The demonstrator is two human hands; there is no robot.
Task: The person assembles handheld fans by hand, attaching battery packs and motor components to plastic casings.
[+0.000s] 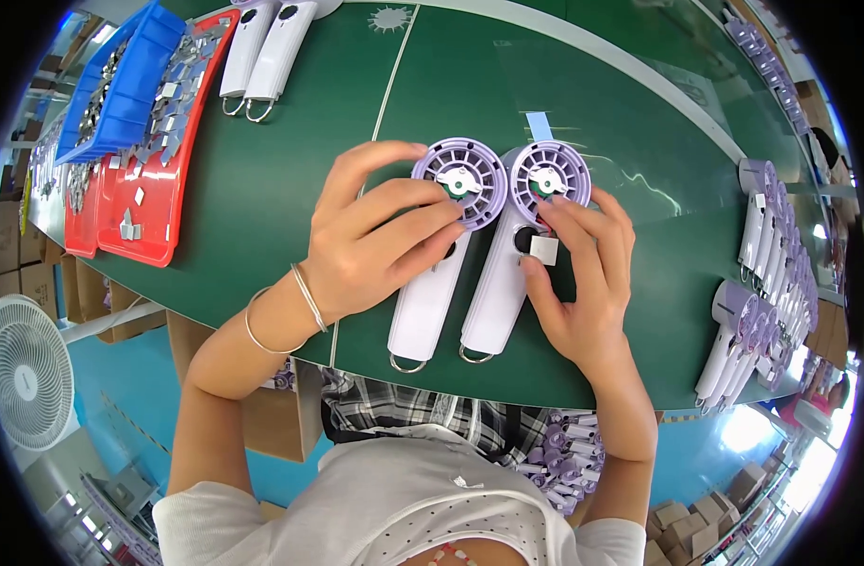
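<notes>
Two handheld fans lie side by side on the green table, heads away from me and metal loops toward me. Each has a purple round head and a white handle. My left hand (366, 236) curls round the left fan (423, 311), fingers on the head's rim and over its front. On the right fan (493, 302), my right hand (588, 274) has fingers at the head and the thumb beside the handle. A small white square piece (543, 249) sits between that thumb and the fingers, near a bit of red wire. Green parts show inside both open heads.
Two more fans (270, 57) lie at the far left, near a red tray (140, 222) and a blue bin (121, 85) with small metal pieces. Rows of fans (734, 344) line the table's right side. A light-blue strip (539, 125) lies beyond the fan heads.
</notes>
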